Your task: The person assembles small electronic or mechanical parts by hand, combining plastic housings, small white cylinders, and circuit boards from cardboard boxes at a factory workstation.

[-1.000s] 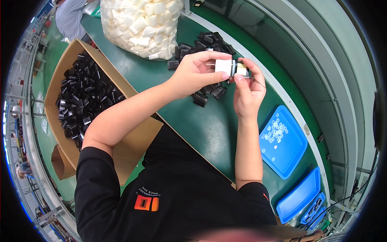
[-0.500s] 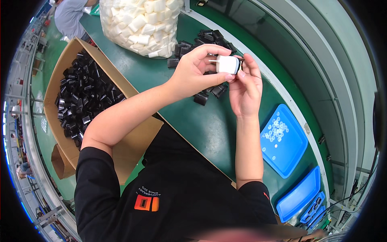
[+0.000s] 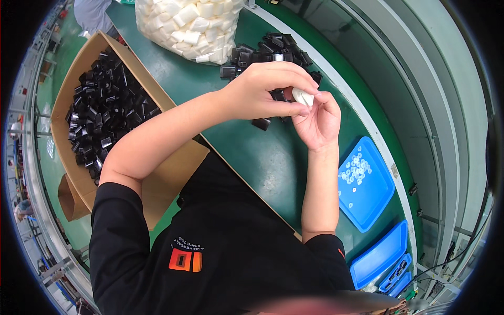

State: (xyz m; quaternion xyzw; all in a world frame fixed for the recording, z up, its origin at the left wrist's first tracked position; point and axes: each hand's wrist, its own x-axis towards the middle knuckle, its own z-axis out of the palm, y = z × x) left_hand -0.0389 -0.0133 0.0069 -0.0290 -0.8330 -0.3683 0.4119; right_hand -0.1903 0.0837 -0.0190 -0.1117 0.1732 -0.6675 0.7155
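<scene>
Piece of rounded white plastic (image 3: 303,97) sits up at the fingertips, above the tabletop (image 3: 262,173), in front of a loose heap of glossy black plastic parts (image 3: 270,50). Left hand (image 3: 270,86) pinches it, thumb below, fingers over the top. Right hand (image 3: 317,118) is palm-up against its right side, fingertips at the edge; can't tell if they grip or just steady it, fingers cover that side. Two-handed hold probably keeps the small part from turning and leaves its face visible. Clear plastic bag of cream-white pieces (image 3: 189,26) stands beyond the left forearm; open brown cardboard box (image 3: 152,86) full of similar black parts is at the tabletop's left edge. Blue plastic tray (image 3: 375,202) with small whitish rings (image 3: 356,170) is right of the right forearm. Looks like stock is ringed around the hands for short reaches, rings trayed likely so they don't scatter.
</scene>
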